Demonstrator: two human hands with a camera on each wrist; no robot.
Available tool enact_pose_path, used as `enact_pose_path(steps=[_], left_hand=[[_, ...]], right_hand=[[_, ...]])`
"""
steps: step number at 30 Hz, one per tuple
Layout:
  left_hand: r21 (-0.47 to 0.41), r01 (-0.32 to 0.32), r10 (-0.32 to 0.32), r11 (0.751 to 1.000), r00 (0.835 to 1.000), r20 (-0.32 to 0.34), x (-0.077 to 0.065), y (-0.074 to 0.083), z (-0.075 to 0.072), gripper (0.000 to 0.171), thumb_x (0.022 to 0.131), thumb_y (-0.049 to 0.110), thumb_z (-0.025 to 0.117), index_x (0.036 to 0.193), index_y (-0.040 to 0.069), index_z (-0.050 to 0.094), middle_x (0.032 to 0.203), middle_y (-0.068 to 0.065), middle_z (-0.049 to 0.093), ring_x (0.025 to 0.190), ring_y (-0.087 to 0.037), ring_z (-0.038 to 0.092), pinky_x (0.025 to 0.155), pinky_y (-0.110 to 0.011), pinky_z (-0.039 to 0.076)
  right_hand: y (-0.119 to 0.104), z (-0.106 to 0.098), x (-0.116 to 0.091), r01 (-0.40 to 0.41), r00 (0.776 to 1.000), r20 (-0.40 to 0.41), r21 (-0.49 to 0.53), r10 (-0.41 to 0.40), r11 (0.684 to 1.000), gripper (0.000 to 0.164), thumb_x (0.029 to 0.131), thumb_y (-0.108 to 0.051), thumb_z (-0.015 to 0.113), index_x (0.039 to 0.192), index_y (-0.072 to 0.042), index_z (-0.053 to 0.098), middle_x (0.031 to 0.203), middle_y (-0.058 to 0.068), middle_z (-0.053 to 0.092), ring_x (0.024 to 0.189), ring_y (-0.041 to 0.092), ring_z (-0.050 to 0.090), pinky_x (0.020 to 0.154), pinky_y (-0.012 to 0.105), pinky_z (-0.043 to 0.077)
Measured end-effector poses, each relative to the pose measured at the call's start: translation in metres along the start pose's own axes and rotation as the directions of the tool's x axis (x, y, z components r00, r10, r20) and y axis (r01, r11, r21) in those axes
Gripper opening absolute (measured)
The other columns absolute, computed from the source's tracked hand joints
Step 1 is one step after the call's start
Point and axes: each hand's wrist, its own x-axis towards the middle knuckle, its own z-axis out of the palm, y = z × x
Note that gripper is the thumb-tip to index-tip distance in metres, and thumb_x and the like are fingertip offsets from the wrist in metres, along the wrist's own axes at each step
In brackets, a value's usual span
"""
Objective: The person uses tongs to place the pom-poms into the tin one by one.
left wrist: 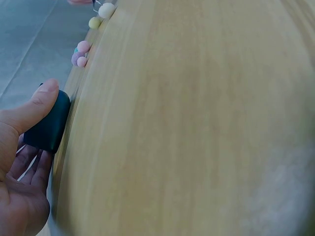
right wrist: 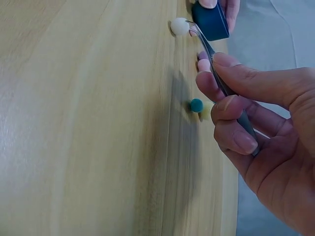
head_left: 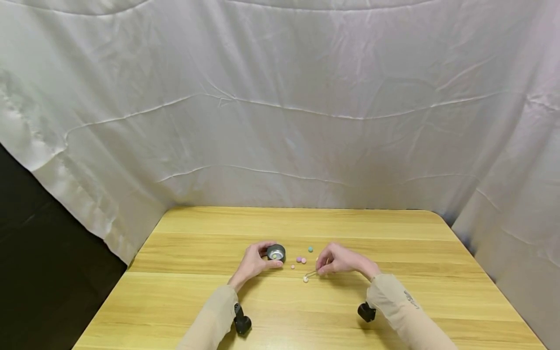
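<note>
My left hand (head_left: 253, 261) holds a small dark round cup (head_left: 282, 249) on the table, thumb on the near side and fingers round the back. Its inside is silvery, with a small yellowish ball (head_left: 274, 256) in it. In the right wrist view my right hand (right wrist: 266, 113) pinches metal tweezers (right wrist: 205, 45) between thumb and fingers. Their bent tips are right at a white ball (right wrist: 179, 26), close over the wood. Between the hands lie a purple ball (head_left: 299, 259), a pink ball (head_left: 304, 261) and a smaller pink ball (head_left: 292, 267).
A teal ball (head_left: 310, 249) lies farther back on the wooden table (head_left: 297, 321). Beside the right fingers, a yellow ball (right wrist: 206, 110) is partly hidden. Pale curtains (head_left: 280, 121) hang behind and at the sides of the table.
</note>
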Motion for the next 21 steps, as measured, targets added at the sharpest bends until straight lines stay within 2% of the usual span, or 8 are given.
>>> enact_pose_path(steps=[17,21], left_hand=[[0.013,-0.001,0.001,1.000,1.000,0.001,-0.0001,-0.0002,0.0004,0.059,0.077,0.014,0.089,0.129,0.001,0.065,0.122,-0.019,0.069,0.108,-0.032,0.069,0.092,-0.038,0.058],[0.022,-0.013,0.013,1.000,1.000,0.004,-0.0011,-0.0009,0.0009,0.059,0.076,0.014,0.089,0.128,0.000,0.065,0.121,-0.020,0.069,0.108,-0.033,0.069,0.092,-0.039,0.058]], right_hand=[[0.0005,0.0013,0.0026,-0.011,1.000,-0.007,-0.049,0.011,0.999,0.006,0.089,-0.007,0.074,0.090,-0.002,0.077,0.080,0.006,0.075,0.063,-0.004,0.057,0.055,0.017,0.050],[0.0008,0.0016,0.0026,0.022,1.000,-0.008,-0.056,-0.023,0.998,0.007,0.089,-0.005,0.073,0.089,0.000,0.076,0.078,0.005,0.075,0.062,-0.005,0.056,0.054,0.017,0.050]])
